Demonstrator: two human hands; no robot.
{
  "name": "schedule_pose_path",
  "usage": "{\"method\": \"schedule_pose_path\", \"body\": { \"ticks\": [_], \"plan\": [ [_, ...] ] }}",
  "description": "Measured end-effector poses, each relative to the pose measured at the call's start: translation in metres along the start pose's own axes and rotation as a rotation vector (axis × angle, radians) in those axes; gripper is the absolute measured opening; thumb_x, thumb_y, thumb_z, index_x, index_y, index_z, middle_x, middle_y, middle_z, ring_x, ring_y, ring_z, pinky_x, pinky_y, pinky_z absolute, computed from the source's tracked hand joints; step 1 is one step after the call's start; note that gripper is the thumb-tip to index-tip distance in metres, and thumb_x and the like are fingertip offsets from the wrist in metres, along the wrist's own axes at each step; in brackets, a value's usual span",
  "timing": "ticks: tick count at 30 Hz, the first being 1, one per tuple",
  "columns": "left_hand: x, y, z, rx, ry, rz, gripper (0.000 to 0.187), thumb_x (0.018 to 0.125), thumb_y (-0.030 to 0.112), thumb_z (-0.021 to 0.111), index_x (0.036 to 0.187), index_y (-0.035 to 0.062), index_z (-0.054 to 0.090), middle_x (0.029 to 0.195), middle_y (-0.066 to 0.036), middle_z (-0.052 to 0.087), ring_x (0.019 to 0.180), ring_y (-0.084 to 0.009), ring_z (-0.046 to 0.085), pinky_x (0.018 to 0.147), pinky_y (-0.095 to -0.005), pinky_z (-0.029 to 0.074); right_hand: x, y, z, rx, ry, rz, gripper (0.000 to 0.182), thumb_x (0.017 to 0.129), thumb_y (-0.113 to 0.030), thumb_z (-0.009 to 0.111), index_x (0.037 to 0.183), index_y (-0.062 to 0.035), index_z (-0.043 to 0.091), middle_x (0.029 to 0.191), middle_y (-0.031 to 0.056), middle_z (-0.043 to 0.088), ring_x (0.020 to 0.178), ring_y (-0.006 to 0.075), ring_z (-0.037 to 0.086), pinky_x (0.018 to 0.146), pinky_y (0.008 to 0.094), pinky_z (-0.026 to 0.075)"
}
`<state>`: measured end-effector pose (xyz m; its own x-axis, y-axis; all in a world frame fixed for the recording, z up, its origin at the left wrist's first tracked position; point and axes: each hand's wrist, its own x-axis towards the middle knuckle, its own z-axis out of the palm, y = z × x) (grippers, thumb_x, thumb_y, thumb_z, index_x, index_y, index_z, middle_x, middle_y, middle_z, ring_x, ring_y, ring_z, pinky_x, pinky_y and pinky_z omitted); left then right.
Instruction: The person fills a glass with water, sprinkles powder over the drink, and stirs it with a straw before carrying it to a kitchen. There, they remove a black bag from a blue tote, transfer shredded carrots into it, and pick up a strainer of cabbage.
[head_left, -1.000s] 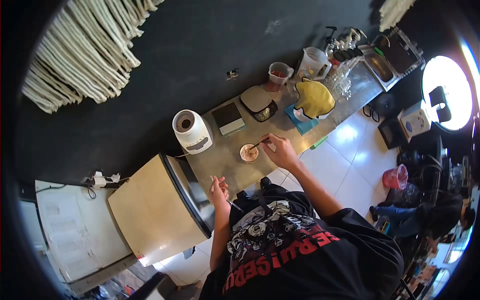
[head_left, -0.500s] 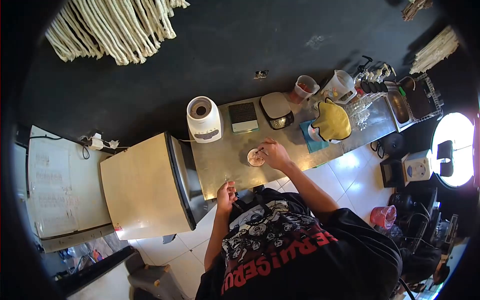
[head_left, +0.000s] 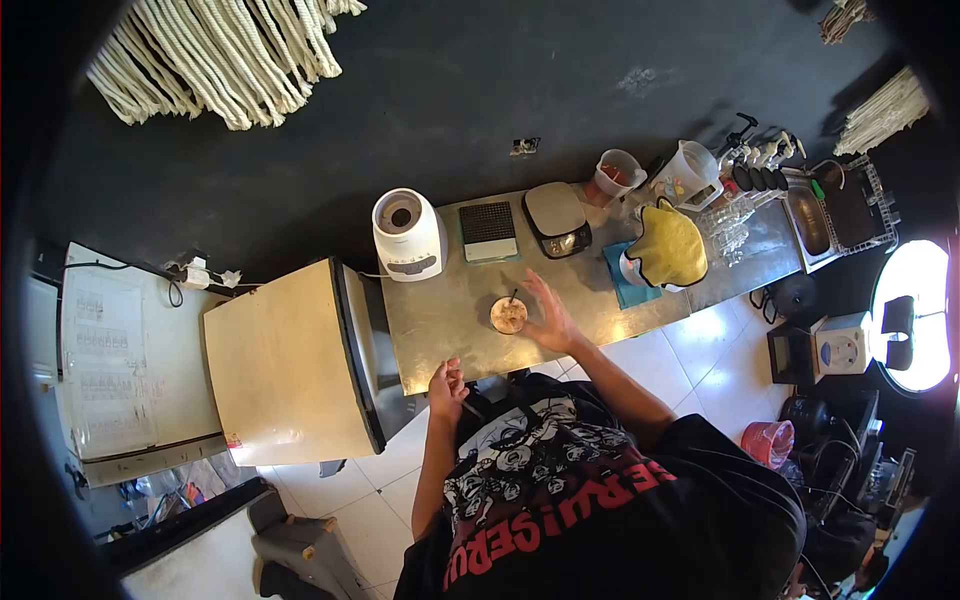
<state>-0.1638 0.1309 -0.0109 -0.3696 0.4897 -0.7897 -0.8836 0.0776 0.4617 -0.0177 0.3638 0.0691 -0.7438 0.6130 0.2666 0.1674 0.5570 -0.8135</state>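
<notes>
Counter point(head_left: 450, 340): metal, runs from centre-left to the upper right of the frame. Blender base point(head_left: 408, 240) on its left end; scale point(head_left: 557, 222) at upper centre; yellow cloth point(head_left: 670, 245) right of centre. Right hand point(head_left: 550, 318), mid-frame: fingers spread, gripping nothing. Left hand point(head_left: 449, 388), below and left of centre, near the counter's lower edge: fingers loosely curled; cannot tell whether anything is held. Cup point(head_left: 508, 316), centre of frame, upright on the counter, long axis vertical, seen nearly end-on from above; contents pale brown. It lies just left of the right hand, on the thumb side; contact not resolvable. Right hand is the nearer; left sits farther off, down and left. Stick point(head_left: 513, 297): thin, dark, in the cup toward its upper rim, unheld.
</notes>
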Motion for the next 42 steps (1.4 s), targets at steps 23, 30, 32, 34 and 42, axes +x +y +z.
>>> {"method": "schedule_pose_path", "body": {
  "ticks": [23,30,32,34,42],
  "plan": [
    [-0.091,-0.048,-0.060,0.019,0.132,0.181,0.028,0.097,0.013,0.043,0.123,0.0129,0.051,0.061,0.004,0.044,0.045,-0.0070,0.038,0.040,-0.0228,0.031,0.042,-0.083,0.012,0.328,-0.381,0.138,0.083,0.059,-0.026,0.089,0.127,-0.0007,0.050,0.119,0.0137,0.062,0.111,0.0219,0.059,0.096,0.0349,0.045],
    [-0.228,-0.074,-0.184,0.467,-0.031,0.171,0.034,0.099,0.025,0.050,0.106,-0.0042,0.067,0.097,-0.007,0.069,0.087,-0.0131,0.060,0.080,-0.0278,0.047,0.083,-0.263,0.062,0.559,-0.541,-0.178,0.083,0.060,-0.027,0.090,0.128,0.0003,0.051,0.120,0.0084,0.060,0.117,0.0195,0.052,0.105,0.0346,0.037],
    [-0.235,-0.089,-0.247,0.349,0.020,0.189,0.035,0.099,0.025,0.050,0.102,-0.0048,0.068,0.092,-0.006,0.069,0.082,-0.0132,0.060,0.076,-0.0281,0.048,0.081,-0.304,0.096,0.704,-0.588,-0.189,0.080,0.061,-0.025,0.089,0.127,0.0001,0.052,0.118,0.0069,0.061,0.114,0.0178,0.053,0.104,0.0333,0.037],
    [-0.250,-0.092,-0.291,0.503,0.114,0.336,0.037,0.098,0.027,0.049,0.086,-0.0042,0.066,0.073,-0.005,0.065,0.067,-0.0129,0.056,0.064,-0.0301,0.046,0.078,-0.345,0.131,0.794,-0.612,-0.224,0.078,0.061,-0.024,0.088,0.126,0.0000,0.052,0.115,0.0055,0.062,0.111,0.0160,0.055,0.102,0.0312,0.037],
    [-0.315,-0.046,-0.373,0.444,0.784,0.587,0.053,0.098,0.036,0.053,0.060,0.0020,0.038,0.056,-0.001,0.034,0.052,-0.0087,0.028,0.047,-0.0336,0.023,0.050,-0.478,0.285,0.849,-0.835,-0.344,0.080,0.057,-0.021,0.091,0.125,-0.0019,0.054,0.116,0.0050,0.060,0.115,0.0167,0.052,0.104,0.0323,0.035]
  ]
}}
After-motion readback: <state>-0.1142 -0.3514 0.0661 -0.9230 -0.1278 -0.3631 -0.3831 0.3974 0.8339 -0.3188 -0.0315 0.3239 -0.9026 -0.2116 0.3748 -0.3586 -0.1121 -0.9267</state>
